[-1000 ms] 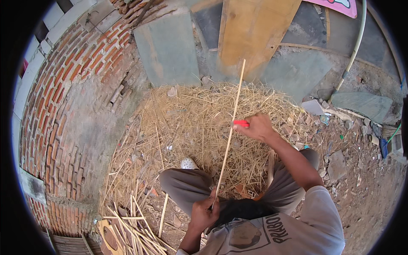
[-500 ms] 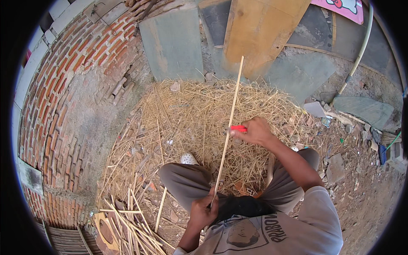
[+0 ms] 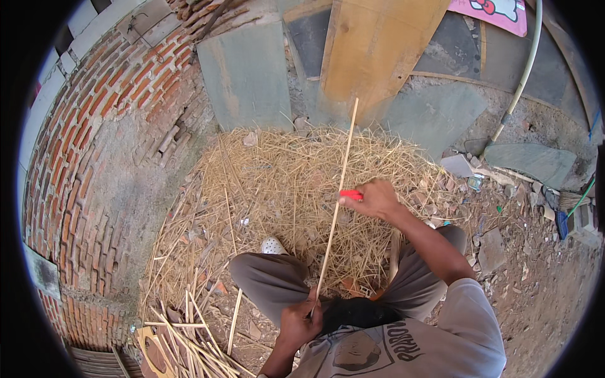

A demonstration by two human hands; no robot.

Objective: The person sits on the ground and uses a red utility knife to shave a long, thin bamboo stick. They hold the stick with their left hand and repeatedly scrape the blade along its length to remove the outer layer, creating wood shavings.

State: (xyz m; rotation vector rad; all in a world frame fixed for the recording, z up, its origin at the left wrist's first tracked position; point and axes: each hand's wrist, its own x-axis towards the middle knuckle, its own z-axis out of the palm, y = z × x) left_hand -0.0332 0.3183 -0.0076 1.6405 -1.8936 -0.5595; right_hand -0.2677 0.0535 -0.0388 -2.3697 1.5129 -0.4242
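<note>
A long, thin pale strip, apparently bamboo (image 3: 328, 252), slants up and away from my lap. Its near end is in my left hand (image 3: 301, 322), which is closed around it close to my body. My right hand (image 3: 378, 200) grips a small red-handled tool (image 3: 351, 194) that meets the strip around its middle. The tool's working edge is too small to make out. Beyond the tool, the strip's far end points over a pile of straw-like shavings (image 3: 271, 167).
More pale strips (image 3: 201, 343) lie heaped at lower left beside a cut board (image 3: 154, 353). A worn brick wall (image 3: 82, 183) rises at left. Flat panels (image 3: 246, 82) and a brown board (image 3: 372, 50) lean at the back. Rubble and a broom (image 3: 570, 205) are at right.
The whole view has shifted slightly, with the background lower and further left. Less of the strip extends beyond the red tool than before. Both hands keep their holds.
</note>
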